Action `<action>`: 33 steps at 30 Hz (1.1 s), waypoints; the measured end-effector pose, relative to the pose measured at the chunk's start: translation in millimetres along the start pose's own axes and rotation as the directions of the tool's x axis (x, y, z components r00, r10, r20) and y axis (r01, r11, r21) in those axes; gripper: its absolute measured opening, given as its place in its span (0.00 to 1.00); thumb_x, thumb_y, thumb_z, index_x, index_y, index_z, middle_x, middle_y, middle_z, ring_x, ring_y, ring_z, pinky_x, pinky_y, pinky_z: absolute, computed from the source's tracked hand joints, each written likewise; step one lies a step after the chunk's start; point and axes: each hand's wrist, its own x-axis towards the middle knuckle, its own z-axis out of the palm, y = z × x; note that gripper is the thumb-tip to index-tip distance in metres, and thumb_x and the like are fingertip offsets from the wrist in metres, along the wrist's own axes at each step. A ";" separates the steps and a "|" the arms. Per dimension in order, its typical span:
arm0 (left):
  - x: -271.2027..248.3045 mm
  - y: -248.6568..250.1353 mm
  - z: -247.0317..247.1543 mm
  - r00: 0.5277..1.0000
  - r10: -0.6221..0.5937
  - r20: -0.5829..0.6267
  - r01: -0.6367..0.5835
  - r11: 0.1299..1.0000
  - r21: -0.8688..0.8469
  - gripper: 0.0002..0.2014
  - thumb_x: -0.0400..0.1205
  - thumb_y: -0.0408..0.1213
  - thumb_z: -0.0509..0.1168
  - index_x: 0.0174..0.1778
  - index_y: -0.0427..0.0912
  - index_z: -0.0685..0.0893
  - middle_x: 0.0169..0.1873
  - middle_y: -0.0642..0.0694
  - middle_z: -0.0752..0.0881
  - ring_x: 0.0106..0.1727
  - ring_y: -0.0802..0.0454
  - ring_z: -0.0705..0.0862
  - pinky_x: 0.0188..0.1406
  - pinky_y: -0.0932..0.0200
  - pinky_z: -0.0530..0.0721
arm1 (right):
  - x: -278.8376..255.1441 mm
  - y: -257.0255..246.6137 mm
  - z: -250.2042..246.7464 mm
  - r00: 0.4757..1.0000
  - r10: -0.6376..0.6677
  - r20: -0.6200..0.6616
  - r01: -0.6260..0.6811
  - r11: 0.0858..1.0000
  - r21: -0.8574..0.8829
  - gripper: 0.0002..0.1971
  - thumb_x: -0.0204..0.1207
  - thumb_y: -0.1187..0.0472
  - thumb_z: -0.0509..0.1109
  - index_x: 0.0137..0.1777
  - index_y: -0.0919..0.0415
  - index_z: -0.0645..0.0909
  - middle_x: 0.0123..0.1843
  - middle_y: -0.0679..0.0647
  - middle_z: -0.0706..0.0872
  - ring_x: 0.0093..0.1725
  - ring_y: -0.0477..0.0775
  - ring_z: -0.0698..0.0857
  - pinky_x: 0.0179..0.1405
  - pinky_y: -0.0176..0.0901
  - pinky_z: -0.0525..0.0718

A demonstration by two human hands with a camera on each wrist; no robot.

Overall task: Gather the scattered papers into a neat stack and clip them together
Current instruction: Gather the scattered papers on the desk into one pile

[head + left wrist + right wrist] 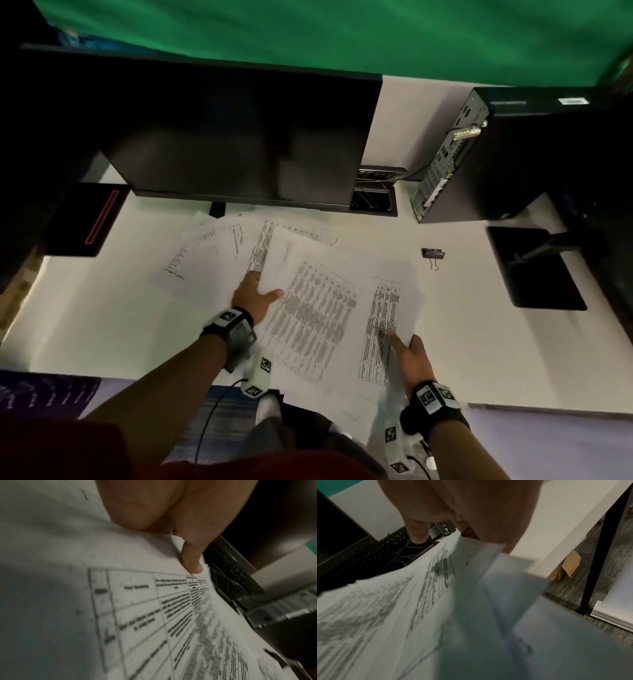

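Several printed sheets (318, 308) lie fanned out on the white desk (102, 308), their near ends hanging over its front edge. My left hand (262, 287) pinches the left edge of the top sheets, thumb on top and fingers tucked under; in the left wrist view the thumb (192, 563) presses on the paper (145, 615). My right hand (404, 342) grips the right edge of the same sheets, thumb on top, and the right wrist view shows that paper (402, 615) lifted and bent. A black binder clip (433, 255) lies on the desk, right of the papers.
A dark monitor (239, 137) stands right behind the papers, with a cable opening (375, 195) beside it. A computer tower (479, 154) stands at the back right and a black base plate (537, 270) at the right. Another black base (89, 219) sits far left.
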 end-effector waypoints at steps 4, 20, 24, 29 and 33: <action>-12.2 0.6 38.8 0.971 0.099 0.220 -0.130 0.983 0.130 0.14 0.85 0.46 0.63 0.62 0.41 0.78 0.48 0.50 0.86 0.56 0.47 0.84 0.55 0.57 0.79 | -3.0 -4.1 -0.6 1.000 -0.002 0.015 0.003 0.999 -0.037 0.29 0.75 0.42 0.77 0.68 0.57 0.74 0.60 0.51 0.85 0.60 0.61 0.84 0.67 0.60 0.82; 67.6 -22.3 -39.6 0.880 -0.413 -0.235 0.474 0.794 0.382 0.56 0.67 0.73 0.67 0.79 0.34 0.61 0.75 0.31 0.63 0.75 0.33 0.67 0.73 0.39 0.69 | -1.1 3.6 1.4 1.000 -0.008 -0.014 0.005 0.983 -0.183 0.23 0.77 0.60 0.78 0.66 0.58 0.70 0.58 0.60 0.86 0.53 0.65 0.87 0.56 0.61 0.87; 72.9 -23.7 -23.9 0.887 -0.389 -0.249 0.461 0.768 0.445 0.59 0.62 0.71 0.73 0.79 0.35 0.60 0.75 0.31 0.63 0.75 0.35 0.65 0.74 0.42 0.68 | -2.2 1.5 1.5 1.000 -0.009 -0.014 0.006 0.980 -0.199 0.23 0.77 0.60 0.77 0.66 0.59 0.70 0.58 0.59 0.86 0.52 0.63 0.87 0.53 0.56 0.86; 67.0 -11.4 -10.3 0.893 -0.379 -0.241 0.449 0.782 0.432 0.50 0.66 0.58 0.76 0.77 0.35 0.61 0.76 0.34 0.60 0.75 0.37 0.63 0.73 0.44 0.68 | -4.4 -1.2 0.9 1.000 -0.006 -0.023 0.002 0.982 -0.190 0.20 0.78 0.62 0.76 0.65 0.59 0.70 0.53 0.57 0.86 0.44 0.55 0.86 0.37 0.44 0.82; 67.5 -2.6 -12.6 0.881 -0.416 -0.223 0.472 0.781 0.409 0.42 0.69 0.53 0.73 0.72 0.32 0.66 0.70 0.32 0.67 0.68 0.38 0.70 0.69 0.47 0.73 | -2.5 -1.5 2.0 1.000 -0.001 -0.020 -0.003 0.979 -0.202 0.21 0.77 0.61 0.77 0.64 0.58 0.71 0.54 0.56 0.85 0.49 0.60 0.86 0.48 0.53 0.86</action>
